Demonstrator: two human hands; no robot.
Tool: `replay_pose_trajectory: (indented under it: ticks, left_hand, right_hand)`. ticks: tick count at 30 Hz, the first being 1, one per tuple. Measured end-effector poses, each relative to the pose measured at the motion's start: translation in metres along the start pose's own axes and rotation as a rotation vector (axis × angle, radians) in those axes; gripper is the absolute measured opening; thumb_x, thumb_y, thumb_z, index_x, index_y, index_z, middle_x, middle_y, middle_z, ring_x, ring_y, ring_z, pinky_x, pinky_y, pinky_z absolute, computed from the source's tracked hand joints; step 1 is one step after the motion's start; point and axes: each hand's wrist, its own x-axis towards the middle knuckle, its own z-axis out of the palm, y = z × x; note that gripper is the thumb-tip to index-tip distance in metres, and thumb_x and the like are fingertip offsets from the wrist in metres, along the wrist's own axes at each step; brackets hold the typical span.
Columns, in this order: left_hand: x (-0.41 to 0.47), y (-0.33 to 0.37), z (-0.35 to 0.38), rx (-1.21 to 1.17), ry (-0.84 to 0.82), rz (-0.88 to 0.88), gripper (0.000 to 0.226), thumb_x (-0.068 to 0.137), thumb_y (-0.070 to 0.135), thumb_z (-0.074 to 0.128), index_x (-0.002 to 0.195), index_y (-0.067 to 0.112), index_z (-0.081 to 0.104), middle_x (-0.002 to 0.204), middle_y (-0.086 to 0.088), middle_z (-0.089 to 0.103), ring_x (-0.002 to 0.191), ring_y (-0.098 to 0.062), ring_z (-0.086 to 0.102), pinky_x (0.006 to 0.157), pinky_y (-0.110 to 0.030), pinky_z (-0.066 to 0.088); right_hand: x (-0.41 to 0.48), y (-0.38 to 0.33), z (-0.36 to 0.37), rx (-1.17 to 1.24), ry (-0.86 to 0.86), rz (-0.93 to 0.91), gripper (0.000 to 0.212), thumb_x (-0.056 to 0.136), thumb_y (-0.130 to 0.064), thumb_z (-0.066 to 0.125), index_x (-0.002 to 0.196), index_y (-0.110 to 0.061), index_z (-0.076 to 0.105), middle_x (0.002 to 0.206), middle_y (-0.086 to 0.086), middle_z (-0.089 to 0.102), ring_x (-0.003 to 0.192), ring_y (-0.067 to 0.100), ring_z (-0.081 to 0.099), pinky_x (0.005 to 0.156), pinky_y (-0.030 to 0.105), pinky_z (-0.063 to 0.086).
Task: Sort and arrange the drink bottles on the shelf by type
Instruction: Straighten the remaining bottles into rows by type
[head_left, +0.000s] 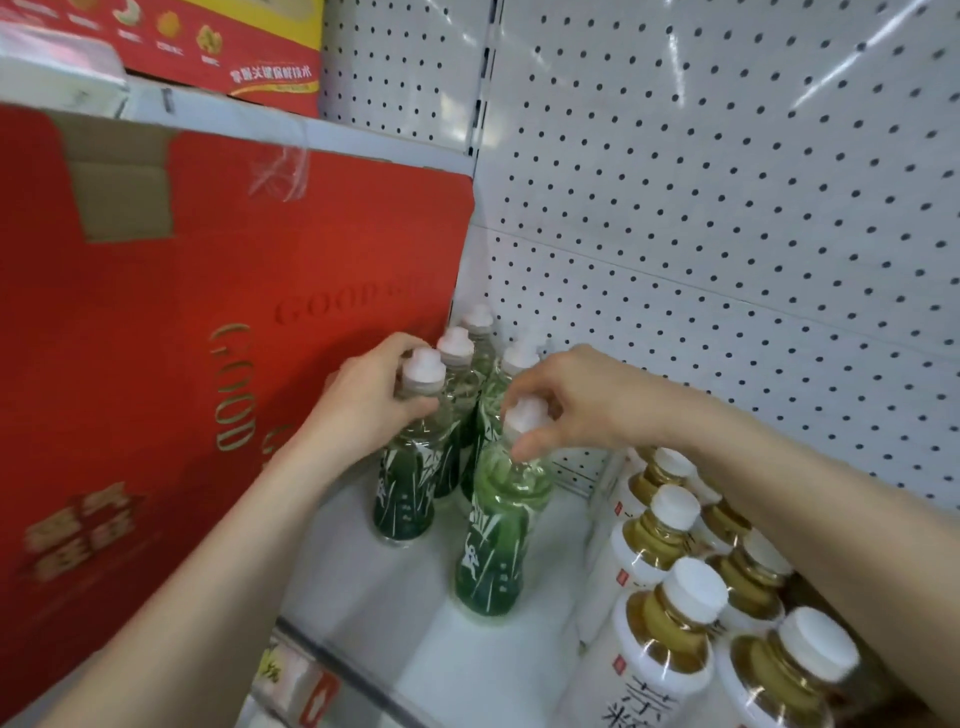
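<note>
Left hand (369, 400) curled round the neck of a green-labelled bottle (408, 493), just under its white cap, thumb on the near side. That bottle stood upright on the white shelf (467, 670), close beside the red carton (156, 338) that filled the left of the bay.

Right hand (576, 400) reached in from the right and pinched the cap and neck of the front green bottle (493, 551) with thumb and fingertips. This bottle stood nearest the shelf edge, just right of the left hand's bottle, a little apart from it.

Three more green bottles (457, 358) were packed behind these two, running back into the corner where the carton met the pegboard wall (727, 208).

Amber tea bottles (660, 649) with white labels and white caps stood in rows at the right, under the right forearm, separated from the green group by a strip of bare shelf.

Price-tag strip (301, 675) along the front edge was blurred, not legible.
</note>
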Motion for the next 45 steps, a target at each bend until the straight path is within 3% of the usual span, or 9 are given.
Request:
replay_pose_trajectory:
  ticks: [4,12,16,19,21,28,34,41,45]
  left_hand:
    - [0.011,-0.011,0.002,-0.069,-0.084,0.076,0.045,0.078,0.025,0.077,0.117,0.034,0.056,0.112,0.007,0.069,0.107,-0.019,0.063,0.094,-0.048,0.051]
    - [0.014,-0.019,-0.002,-0.150,-0.208,0.089,0.052,0.088,0.006,0.065,0.128,0.034,0.049,0.130,0.001,0.060,0.119,-0.021,0.057,0.102,-0.049,0.047]
    - [-0.009,0.005,-0.002,0.052,0.067,0.132,0.071,0.088,0.008,0.065,0.150,0.017,0.032,0.153,-0.007,0.039,0.140,-0.025,0.037,0.115,-0.044,0.031]
    - [-0.037,0.038,-0.003,-0.061,0.273,0.274,0.055,0.088,0.004,0.061,0.140,0.021,0.049,0.140,-0.001,0.052,0.128,-0.020,0.049,0.110,-0.039,0.038]
    - [-0.058,0.065,0.004,-0.189,0.187,0.364,0.044,0.090,0.008,0.062,0.130,0.024,0.058,0.128,0.005,0.059,0.118,-0.015,0.056,0.106,-0.038,0.043]
    - [-0.132,0.133,0.068,-0.197,-0.018,0.828,0.027,0.093,0.026,0.061,0.119,0.032,0.065,0.122,0.017,0.057,0.114,-0.001,0.052,0.100,-0.027,0.040]
    - [-0.168,0.175,0.130,-0.145,0.007,1.045,0.030,0.085,0.007,0.068,0.115,0.014,0.070,0.116,-0.003,0.066,0.108,-0.022,0.060,0.092,-0.026,0.041]
    - [-0.181,0.221,0.208,0.006,-0.241,0.913,0.052,0.093,0.025,0.061,0.143,0.018,0.047,0.146,0.000,0.046,0.134,-0.019,0.041,0.110,-0.029,0.031]
    - [-0.188,0.231,0.230,0.030,-0.179,0.803,0.050,0.091,0.027,0.064,0.139,0.020,0.051,0.141,0.002,0.050,0.131,-0.018,0.044,0.111,-0.035,0.036]
  right_hand:
    - [0.020,-0.005,0.010,-0.030,0.095,0.087,0.059,0.078,-0.050,0.077,0.126,-0.018,0.064,0.101,-0.002,0.061,0.098,0.018,0.056,0.076,0.025,0.038]
    - [0.034,-0.006,0.012,0.060,0.118,0.198,0.067,0.082,-0.052,0.073,0.136,-0.016,0.055,0.112,0.006,0.063,0.102,0.021,0.058,0.081,0.026,0.043]
    - [0.005,-0.002,-0.009,0.127,0.074,0.169,0.064,0.087,-0.051,0.067,0.142,-0.026,0.047,0.124,-0.003,0.065,0.111,0.016,0.062,0.091,0.027,0.046]
    - [-0.051,0.007,-0.029,0.178,0.154,0.231,0.053,0.089,-0.050,0.066,0.137,-0.029,0.053,0.121,-0.010,0.066,0.105,0.009,0.065,0.094,0.028,0.051]
    - [-0.101,0.013,-0.035,0.225,0.214,0.290,0.044,0.089,-0.048,0.066,0.130,-0.031,0.059,0.116,-0.012,0.069,0.102,0.005,0.067,0.095,0.029,0.053]
    - [-0.282,0.030,0.029,0.039,0.419,0.804,0.041,0.089,-0.049,0.065,0.126,-0.034,0.061,0.118,-0.009,0.068,0.110,0.013,0.063,0.098,0.035,0.048]
    - [-0.354,0.056,0.115,-0.012,0.423,1.146,0.061,0.095,-0.059,0.047,0.147,-0.029,0.037,0.127,0.011,0.063,0.121,0.034,0.055,0.097,0.048,0.048]
    - [-0.352,0.060,0.130,-0.129,0.605,1.014,0.047,0.097,-0.051,0.050,0.139,-0.028,0.050,0.133,0.004,0.059,0.128,0.029,0.048,0.101,0.044,0.035]
    - [-0.365,0.064,0.134,-0.225,0.561,0.966,0.052,0.097,-0.054,0.047,0.145,-0.034,0.041,0.147,-0.004,0.049,0.139,0.024,0.035,0.107,0.049,0.024]
